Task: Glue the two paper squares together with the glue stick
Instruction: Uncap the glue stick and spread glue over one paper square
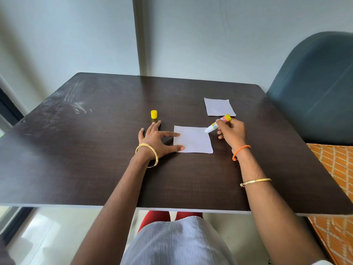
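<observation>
The right hand grip clasps the glue stick mid-barrel, tip on the near paper square; left hand fingers, extended, pin its edge to the desk; paper likely light, slide-prone; second square lies beyond.

The right hand's fingers hide part of the glue stick; chair is cut off.

On the table, the near paper square lies between the left hand and right hand. The cap stands just beyond the left hand; the second square lies just beyond the right hand, which holds the glue stick, tip on the near square's far right corner.
</observation>
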